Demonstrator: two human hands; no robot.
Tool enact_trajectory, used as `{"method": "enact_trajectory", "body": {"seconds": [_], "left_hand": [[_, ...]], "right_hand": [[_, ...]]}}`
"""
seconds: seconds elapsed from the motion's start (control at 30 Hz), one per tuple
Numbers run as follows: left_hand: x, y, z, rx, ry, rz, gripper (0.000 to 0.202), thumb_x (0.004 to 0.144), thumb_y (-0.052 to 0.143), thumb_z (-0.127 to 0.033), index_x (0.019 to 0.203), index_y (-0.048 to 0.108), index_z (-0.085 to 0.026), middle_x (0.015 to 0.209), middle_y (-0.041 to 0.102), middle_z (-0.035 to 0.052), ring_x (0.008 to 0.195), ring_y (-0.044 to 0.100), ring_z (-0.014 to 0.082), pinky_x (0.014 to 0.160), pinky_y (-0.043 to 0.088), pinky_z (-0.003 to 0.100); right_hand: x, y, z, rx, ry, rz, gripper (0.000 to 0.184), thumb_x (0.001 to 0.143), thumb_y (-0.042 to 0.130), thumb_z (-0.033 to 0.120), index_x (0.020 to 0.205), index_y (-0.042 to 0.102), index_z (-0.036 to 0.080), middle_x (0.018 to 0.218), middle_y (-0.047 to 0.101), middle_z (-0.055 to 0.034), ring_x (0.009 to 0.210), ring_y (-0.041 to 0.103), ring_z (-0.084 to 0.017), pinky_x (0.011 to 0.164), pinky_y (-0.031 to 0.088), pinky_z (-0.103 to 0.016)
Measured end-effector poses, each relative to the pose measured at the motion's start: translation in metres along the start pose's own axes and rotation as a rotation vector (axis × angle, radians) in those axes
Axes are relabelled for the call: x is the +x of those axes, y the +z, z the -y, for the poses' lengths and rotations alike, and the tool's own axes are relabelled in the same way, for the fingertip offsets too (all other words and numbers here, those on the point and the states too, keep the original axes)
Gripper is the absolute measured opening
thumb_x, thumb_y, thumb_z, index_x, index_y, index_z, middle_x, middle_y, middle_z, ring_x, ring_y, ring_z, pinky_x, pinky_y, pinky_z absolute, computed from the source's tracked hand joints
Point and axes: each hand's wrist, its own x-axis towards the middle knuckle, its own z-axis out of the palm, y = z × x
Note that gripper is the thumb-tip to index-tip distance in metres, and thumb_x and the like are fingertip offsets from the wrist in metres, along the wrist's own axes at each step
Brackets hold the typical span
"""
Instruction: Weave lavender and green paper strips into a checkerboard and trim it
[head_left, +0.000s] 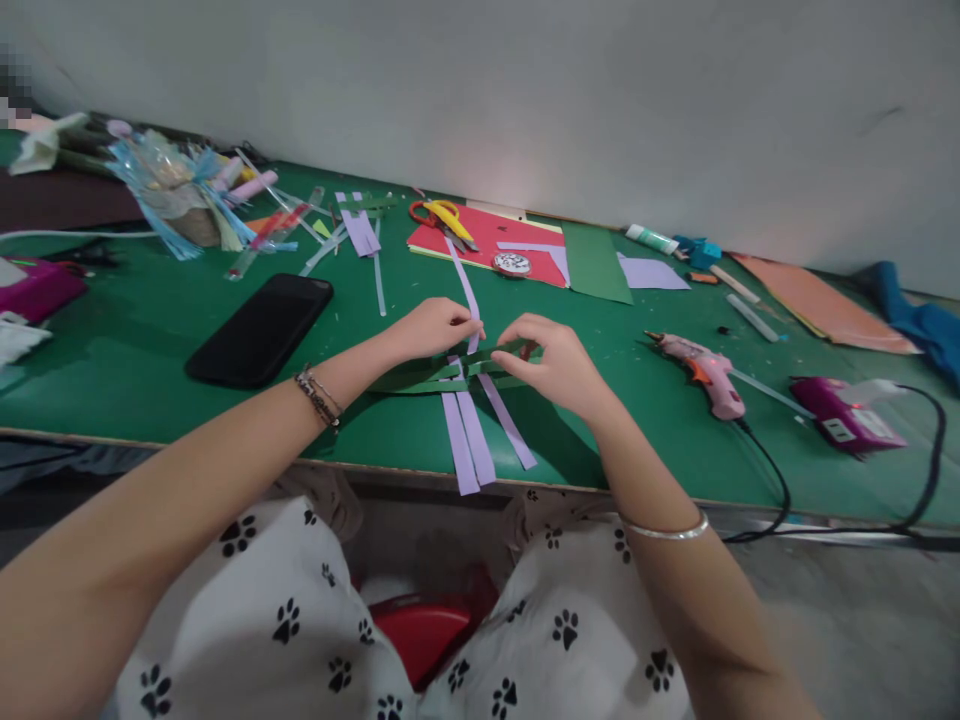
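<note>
Lavender paper strips (471, 440) and green paper strips (411, 380) cross each other in a loose weave near the table's front edge. My left hand (439, 328) has its fingertips pinched on a lavender strip (463, 278) that runs away from me toward the scissors. Thumb and fingers of my right hand (553, 362) close on a green strip at the right of the weave. Both hands partly cover the crossing, so how the strips pass over and under there is hard to see.
A black phone (259, 330) lies left of my arm. Yellow-and-orange scissors (442, 220) rest on red paper (536, 240) at the back, beside green card (596, 262). To the right are a pink glue gun (705, 372) and a purple power block (847, 415) with a trailing cable.
</note>
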Motion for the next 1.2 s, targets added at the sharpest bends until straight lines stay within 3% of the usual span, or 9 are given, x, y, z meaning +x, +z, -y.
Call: {"method": "enact_trajectory", "body": {"seconds": [0.2,0.33,0.43,0.57,0.7,0.9,1.03,1.2], "left_hand": [[0.001,-0.006,-0.003,-0.025,0.065,0.1,0.031,0.078,0.042,-0.032,0.052,0.051,-0.016,0.049,0.048,-0.0022,0.049,0.042,0.0095,0.049,0.032,0.021],[0.002,-0.006,0.0,0.002,0.148,0.091,0.026,0.075,0.039,-0.026,0.056,0.053,-0.016,0.057,0.053,-0.0008,0.055,0.047,0.0107,0.055,0.035,0.022],[0.001,-0.005,0.002,-0.007,0.127,0.106,0.025,0.074,0.037,-0.024,0.058,0.054,-0.016,0.056,0.052,-0.0009,0.054,0.046,0.011,0.056,0.036,0.022],[0.001,-0.007,0.003,-0.053,0.077,0.141,0.023,0.074,0.038,-0.026,0.056,0.049,-0.017,0.052,0.046,-0.0021,0.048,0.042,0.0099,0.05,0.033,0.022],[0.002,-0.012,0.001,-0.022,0.07,0.188,0.026,0.077,0.037,-0.029,0.056,0.047,-0.017,0.054,0.048,-0.0014,0.048,0.044,0.01,0.049,0.033,0.021],[0.003,-0.009,0.004,0.029,0.125,0.202,0.031,0.081,0.029,-0.027,0.067,0.055,-0.017,0.074,0.057,0.0029,0.071,0.054,0.0147,0.068,0.043,0.025],[0.003,-0.006,0.01,-0.066,0.042,0.234,0.041,0.083,0.023,-0.03,0.082,0.061,-0.017,0.082,0.061,0.0041,0.077,0.055,0.0165,0.072,0.044,0.027],[-0.004,-0.011,0.004,-0.051,0.035,0.309,0.039,0.075,0.041,-0.045,0.094,0.062,-0.019,0.092,0.063,0.0016,0.081,0.056,0.0167,0.072,0.044,0.025]], "right_hand": [[0.014,0.0,0.001,-0.073,-0.031,0.008,0.01,0.074,0.056,0.027,0.075,0.063,0.02,0.09,0.055,-0.005,0.086,0.052,-0.018,0.073,0.042,-0.032],[0.025,0.0,0.002,-0.145,-0.027,-0.028,0.009,0.074,0.058,0.028,0.073,0.063,0.021,0.106,0.052,-0.0066,0.108,0.045,-0.023,0.089,0.036,-0.039],[0.032,0.001,0.002,-0.137,0.005,0.003,0.007,0.073,0.057,0.025,0.072,0.062,0.021,0.106,0.054,-0.0064,0.116,0.042,-0.024,0.092,0.033,-0.04],[0.035,0.004,-0.001,-0.026,0.043,0.087,0.008,0.074,0.054,0.025,0.071,0.06,0.021,0.094,0.06,-0.004,0.106,0.049,-0.021,0.086,0.039,-0.036],[0.034,0.006,-0.006,0.038,0.065,0.073,0.01,0.074,0.054,0.029,0.07,0.059,0.02,0.093,0.061,-0.0036,0.099,0.052,-0.019,0.083,0.041,-0.035],[0.034,0.003,-0.006,0.018,0.058,0.022,0.008,0.072,0.056,0.026,0.07,0.06,0.02,0.096,0.061,-0.0048,0.103,0.051,-0.02,0.085,0.039,-0.037],[0.034,0.001,-0.005,0.017,0.03,0.002,0.007,0.071,0.058,0.024,0.068,0.059,0.019,0.093,0.061,-0.0049,0.096,0.053,-0.018,0.083,0.039,-0.033],[0.032,0.003,-0.007,0.103,0.02,-0.017,0.014,0.073,0.057,0.029,0.065,0.056,0.018,0.077,0.061,-0.0021,0.077,0.054,-0.014,0.074,0.041,-0.03]]}}
